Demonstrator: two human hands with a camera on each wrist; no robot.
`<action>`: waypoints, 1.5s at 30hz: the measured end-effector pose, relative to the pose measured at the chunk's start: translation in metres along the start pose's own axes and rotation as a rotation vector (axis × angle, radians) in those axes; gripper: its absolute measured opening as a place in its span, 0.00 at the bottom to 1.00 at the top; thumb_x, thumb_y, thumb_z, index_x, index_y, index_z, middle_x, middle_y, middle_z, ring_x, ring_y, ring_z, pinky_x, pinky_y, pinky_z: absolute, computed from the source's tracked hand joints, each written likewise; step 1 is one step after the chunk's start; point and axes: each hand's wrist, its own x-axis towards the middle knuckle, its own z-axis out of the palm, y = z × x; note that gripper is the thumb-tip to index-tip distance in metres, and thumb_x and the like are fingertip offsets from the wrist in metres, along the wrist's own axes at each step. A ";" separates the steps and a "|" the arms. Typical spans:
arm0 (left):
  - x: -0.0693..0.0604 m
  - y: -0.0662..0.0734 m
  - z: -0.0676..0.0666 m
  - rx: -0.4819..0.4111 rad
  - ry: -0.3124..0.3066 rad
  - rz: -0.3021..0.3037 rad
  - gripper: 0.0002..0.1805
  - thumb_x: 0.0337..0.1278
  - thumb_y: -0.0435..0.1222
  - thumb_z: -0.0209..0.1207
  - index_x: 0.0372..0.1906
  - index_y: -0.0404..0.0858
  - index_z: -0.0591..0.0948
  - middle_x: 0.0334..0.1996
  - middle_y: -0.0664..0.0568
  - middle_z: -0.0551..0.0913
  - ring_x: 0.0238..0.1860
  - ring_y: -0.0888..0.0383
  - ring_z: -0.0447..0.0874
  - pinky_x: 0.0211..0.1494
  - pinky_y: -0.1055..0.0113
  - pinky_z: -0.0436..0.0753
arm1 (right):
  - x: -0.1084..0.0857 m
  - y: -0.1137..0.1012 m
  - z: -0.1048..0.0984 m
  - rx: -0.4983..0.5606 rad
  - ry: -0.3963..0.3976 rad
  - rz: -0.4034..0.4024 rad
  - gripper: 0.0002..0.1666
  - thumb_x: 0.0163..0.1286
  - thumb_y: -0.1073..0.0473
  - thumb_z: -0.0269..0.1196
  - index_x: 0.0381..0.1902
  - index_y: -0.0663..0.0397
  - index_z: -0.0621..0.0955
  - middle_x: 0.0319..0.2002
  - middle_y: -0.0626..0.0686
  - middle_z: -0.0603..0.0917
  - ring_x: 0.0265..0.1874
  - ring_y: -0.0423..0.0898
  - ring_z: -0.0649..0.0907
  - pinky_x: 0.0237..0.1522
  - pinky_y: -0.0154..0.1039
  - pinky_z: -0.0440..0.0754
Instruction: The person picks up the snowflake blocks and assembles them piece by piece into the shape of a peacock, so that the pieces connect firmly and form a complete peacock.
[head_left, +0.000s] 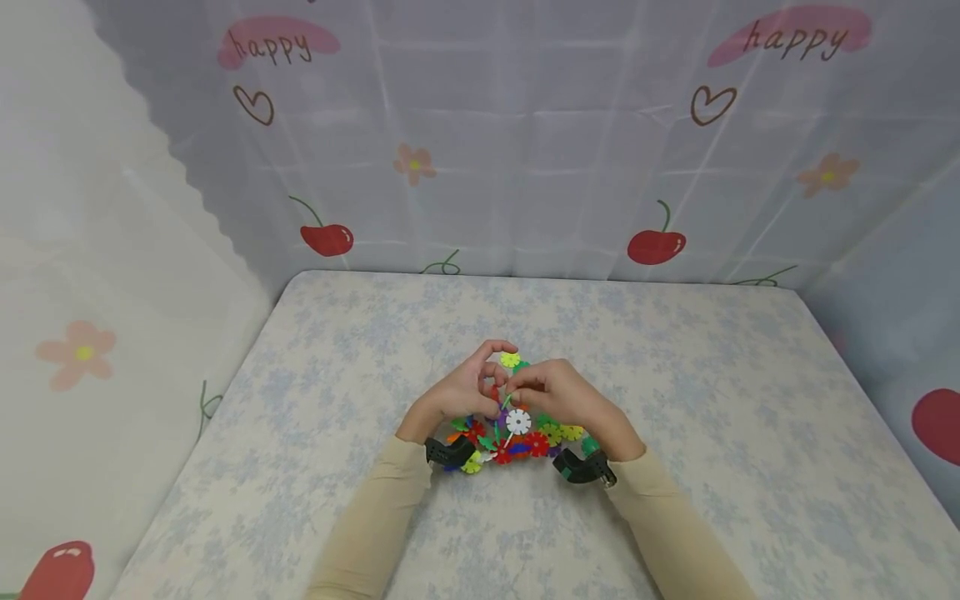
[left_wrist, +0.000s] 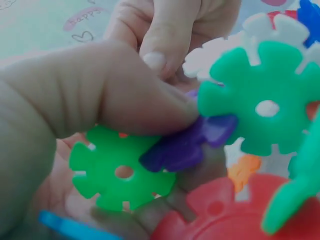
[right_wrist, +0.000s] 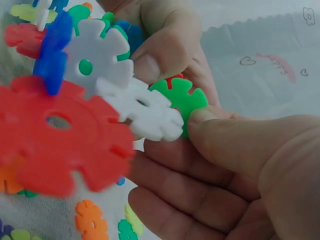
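Both hands are close together above a pile of notched plastic snowflake discs. My left hand [head_left: 461, 393] pinches a purple snowflake disc [left_wrist: 192, 145] in a joined cluster, its thumb pressed on top. The cluster includes a white disc [head_left: 518, 421], a teal-green disc [left_wrist: 262, 80] and a red disc [right_wrist: 55, 135]. My right hand [head_left: 561, 392] pinches a bright green disc [right_wrist: 182, 100] by its edge, thumb on its near face. In the right wrist view this disc touches or overlaps a white disc [right_wrist: 145, 107]; I cannot tell whether their slots are joined.
Loose discs lie on the patterned tabletop [head_left: 337, 358] beneath and around the hands, among them a yellow disc [head_left: 510, 360] behind them and an orange one [right_wrist: 91, 221]. A black wrist camera [head_left: 450, 452] sits on the left wrist, another [head_left: 583, 467] on the right.
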 end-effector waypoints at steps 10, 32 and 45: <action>-0.001 0.005 0.000 0.161 0.084 -0.076 0.30 0.50 0.22 0.56 0.62 0.37 0.75 0.54 0.42 0.80 0.22 0.58 0.65 0.29 0.66 0.71 | 0.001 -0.003 0.005 0.028 0.089 0.050 0.12 0.77 0.63 0.58 0.50 0.57 0.87 0.40 0.56 0.90 0.17 0.38 0.73 0.25 0.32 0.74; 0.000 0.048 0.027 -0.515 0.931 0.247 0.20 0.59 0.18 0.57 0.55 0.34 0.76 0.37 0.56 0.84 0.34 0.62 0.86 0.40 0.72 0.88 | 0.007 -0.037 0.015 0.543 0.439 0.272 0.22 0.77 0.58 0.59 0.62 0.62 0.69 0.31 0.42 0.86 0.35 0.39 0.83 0.44 0.35 0.83; 0.003 0.047 0.054 -0.381 1.079 0.353 0.19 0.54 0.19 0.58 0.50 0.38 0.78 0.38 0.55 0.83 0.36 0.58 0.82 0.40 0.72 0.85 | 0.003 -0.050 0.030 0.174 0.766 0.079 0.25 0.65 0.65 0.68 0.54 0.62 0.68 0.65 0.63 0.75 0.50 0.58 0.85 0.46 0.46 0.89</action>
